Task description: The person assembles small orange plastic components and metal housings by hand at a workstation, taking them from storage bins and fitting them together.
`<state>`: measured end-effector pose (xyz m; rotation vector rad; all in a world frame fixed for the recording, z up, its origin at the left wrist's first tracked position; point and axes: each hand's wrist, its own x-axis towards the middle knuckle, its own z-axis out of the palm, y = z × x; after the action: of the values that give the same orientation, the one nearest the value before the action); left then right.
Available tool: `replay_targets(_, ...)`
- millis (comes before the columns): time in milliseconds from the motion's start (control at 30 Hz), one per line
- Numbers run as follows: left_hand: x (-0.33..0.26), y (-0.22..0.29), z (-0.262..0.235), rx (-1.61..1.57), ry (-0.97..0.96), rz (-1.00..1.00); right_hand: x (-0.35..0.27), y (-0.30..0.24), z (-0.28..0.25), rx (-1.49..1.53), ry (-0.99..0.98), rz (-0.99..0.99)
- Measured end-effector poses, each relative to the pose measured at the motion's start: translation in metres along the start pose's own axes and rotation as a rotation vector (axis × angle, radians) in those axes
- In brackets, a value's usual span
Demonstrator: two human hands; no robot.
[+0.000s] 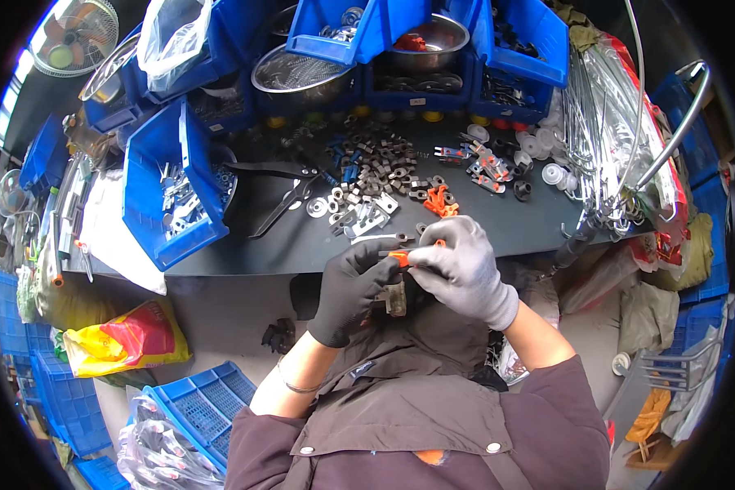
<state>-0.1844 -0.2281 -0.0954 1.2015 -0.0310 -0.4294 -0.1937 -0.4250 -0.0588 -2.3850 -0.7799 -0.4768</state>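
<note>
My left hand [351,290], in a dark glove, and my right hand [459,273], in a grey glove, meet just in front of the black table's near edge [245,260]. Between their fingertips they pinch a small orange plastic part [399,257] fitted with a metal piece. Just beyond my hands on the table lie a few more orange parts [441,202] and a scatter of small metal brackets and washers [367,175]. A pair of black-handled pliers [282,196] lies to the left of that pile.
Blue bins hold metal parts along the back [514,49] and left [167,192] of the table, with steel bowls [298,73] between them. A bundle of wire rods in plastic [608,122] lies at right. Blue crates [204,404] and a yellow-red bag [126,336] sit on the floor at left.
</note>
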Motion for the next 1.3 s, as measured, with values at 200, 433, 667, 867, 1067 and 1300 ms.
replay_targets(200,-0.005,-0.019,0.002,0.314,-0.034,0.21,-0.016,-0.003,0.02,0.504,0.048,0.404)
replay_targets(433,0.005,-0.013,0.008,0.7,-0.096,0.478,-0.034,-0.003,0.035,0.855,0.122,0.779)
replay_targets(667,0.072,0.004,-0.016,1.377,0.213,0.498,-0.03,0.011,0.019,0.997,0.325,0.874)
replay_targets(867,0.094,-0.003,-0.044,1.236,0.243,0.483,-0.039,0.011,0.019,1.072,0.364,0.848)
replay_targets(1067,0.071,0.017,-0.043,0.144,-0.056,0.204,-0.029,0.005,0.017,1.035,0.356,0.814)
replay_targets(1300,0.035,0.022,-0.01,-0.314,-0.06,0.06,0.003,-0.011,0.012,1.03,0.281,0.72)
